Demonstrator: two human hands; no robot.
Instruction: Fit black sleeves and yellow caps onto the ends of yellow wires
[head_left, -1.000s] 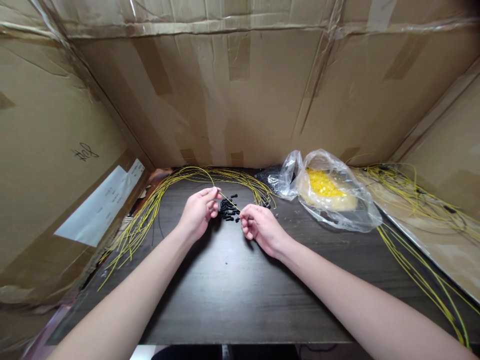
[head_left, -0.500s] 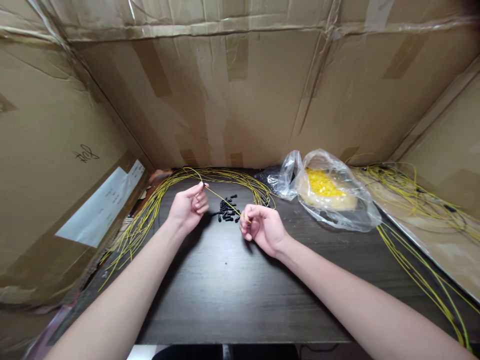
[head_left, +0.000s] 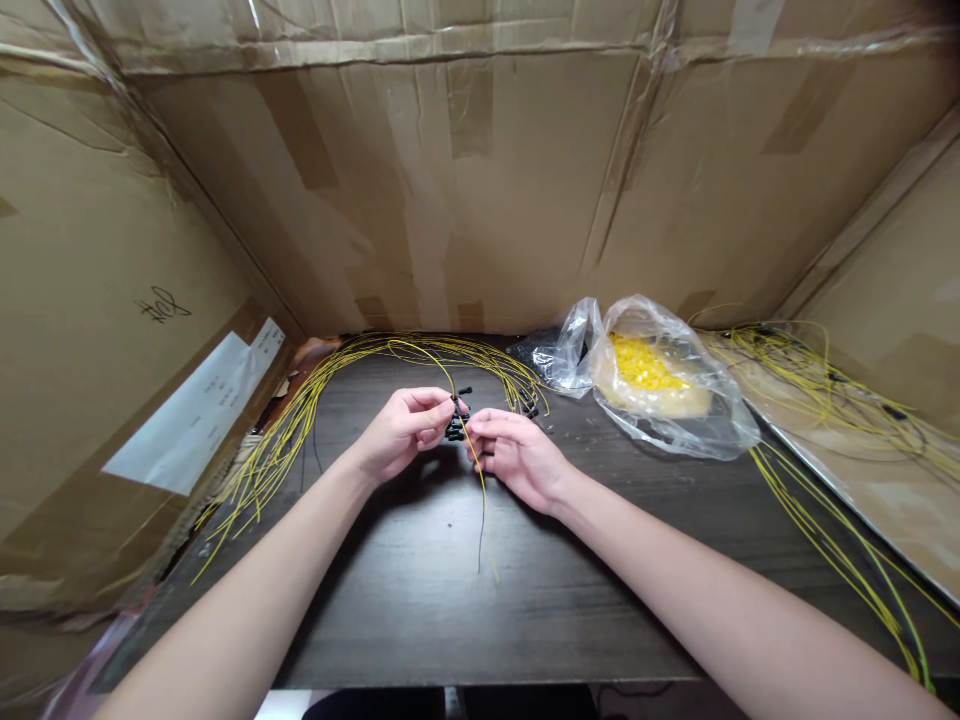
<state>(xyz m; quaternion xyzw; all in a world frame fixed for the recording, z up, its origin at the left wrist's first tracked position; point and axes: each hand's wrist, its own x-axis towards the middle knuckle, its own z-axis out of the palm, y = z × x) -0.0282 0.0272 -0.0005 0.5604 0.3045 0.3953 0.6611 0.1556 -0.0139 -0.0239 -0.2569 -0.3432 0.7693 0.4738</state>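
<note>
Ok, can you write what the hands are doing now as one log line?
left hand: pinches yellow wire | right hand: pinches same wire | black caps: between hands | table: dark wood

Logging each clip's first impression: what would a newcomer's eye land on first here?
First the two hands meeting mid-table: the left hand and right hand pinch one yellow wire over a small pile of black caps, its free end trailing toward the viewer. Next, the arc of yellow wires at the left and back, and the clear plastic bag of yellow pieces at the right.
</note>
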